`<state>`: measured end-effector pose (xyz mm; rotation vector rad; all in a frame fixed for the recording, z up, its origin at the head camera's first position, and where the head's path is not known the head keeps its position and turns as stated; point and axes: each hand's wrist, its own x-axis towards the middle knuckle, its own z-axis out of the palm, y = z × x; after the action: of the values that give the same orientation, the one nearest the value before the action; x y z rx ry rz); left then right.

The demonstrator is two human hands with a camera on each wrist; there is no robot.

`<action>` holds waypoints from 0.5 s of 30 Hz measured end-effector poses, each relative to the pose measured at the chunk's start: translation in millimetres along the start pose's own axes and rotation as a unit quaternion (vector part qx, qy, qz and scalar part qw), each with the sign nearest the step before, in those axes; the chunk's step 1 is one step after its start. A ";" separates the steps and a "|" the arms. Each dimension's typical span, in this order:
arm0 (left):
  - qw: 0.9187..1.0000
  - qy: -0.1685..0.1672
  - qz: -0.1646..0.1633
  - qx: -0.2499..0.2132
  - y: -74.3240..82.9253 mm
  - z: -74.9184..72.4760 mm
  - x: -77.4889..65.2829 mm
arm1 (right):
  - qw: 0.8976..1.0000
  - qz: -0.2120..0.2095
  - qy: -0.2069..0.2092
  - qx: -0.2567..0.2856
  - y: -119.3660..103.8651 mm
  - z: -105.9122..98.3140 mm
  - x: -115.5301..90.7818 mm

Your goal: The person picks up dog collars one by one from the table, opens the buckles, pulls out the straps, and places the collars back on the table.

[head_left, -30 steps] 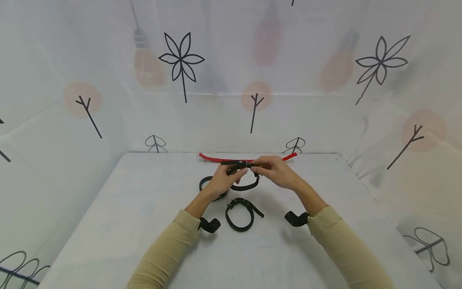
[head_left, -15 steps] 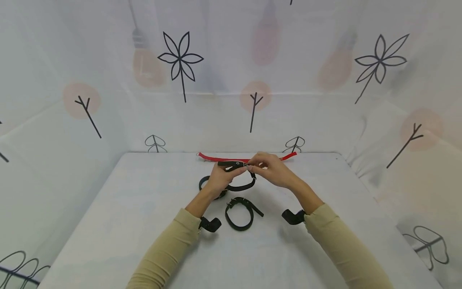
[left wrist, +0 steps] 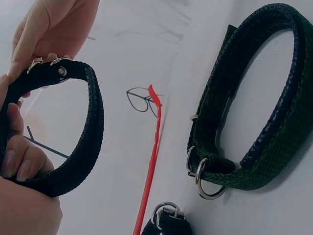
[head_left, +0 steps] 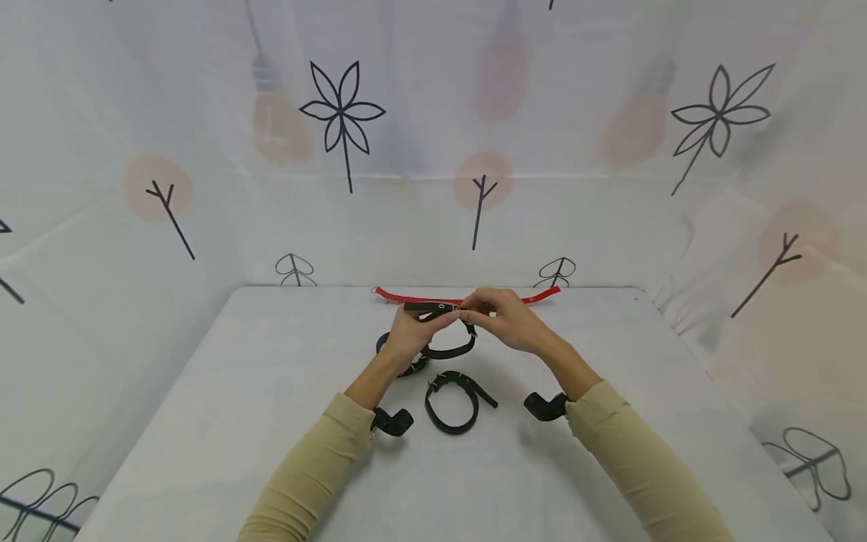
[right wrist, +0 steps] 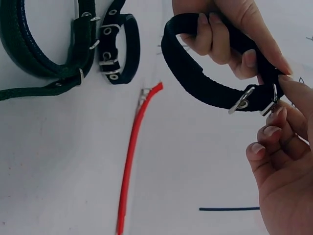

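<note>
A dark collar [head_left: 450,353] with metal fittings is held up off the table between both hands, bent into a loop. My left hand [head_left: 405,335] grips its strap, with fingers inside the loop in the right wrist view. At the buckle [right wrist: 269,105], my right hand [right wrist: 288,171] pinches the strap with thumb and fingertips. A D-ring [right wrist: 241,100] hangs beside the buckle. Nearer me, another buckled collar [head_left: 455,430] lies on the table with its loose end pointing right. A third dark collar [head_left: 415,367] lies partly hidden behind my left hand and wrist.
A red collar [head_left: 542,295] lies stretched out along the far edge of the white table [head_left: 271,376], its middle behind my hands. Patterned cloth [head_left: 420,226] rises behind and at the sides. A black wrist camera [head_left: 545,406] juts from the right wrist.
Both hands and the held collar have shifted slightly left. My right hand stays at the buckle, its fingers moving a little. The collars on the table lie as before.
</note>
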<state>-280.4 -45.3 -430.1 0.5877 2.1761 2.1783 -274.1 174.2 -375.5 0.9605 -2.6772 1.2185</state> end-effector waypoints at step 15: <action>0.998 0.016 -0.007 -0.059 6.2 -6.7 -0.5 | 0.997 -0.047 0.060 0.012 0.0 2.9 2.5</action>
<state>-280.1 -52.2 -424.0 0.5337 2.0409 2.3043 -275.6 170.9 -376.8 0.9709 -2.5011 1.2509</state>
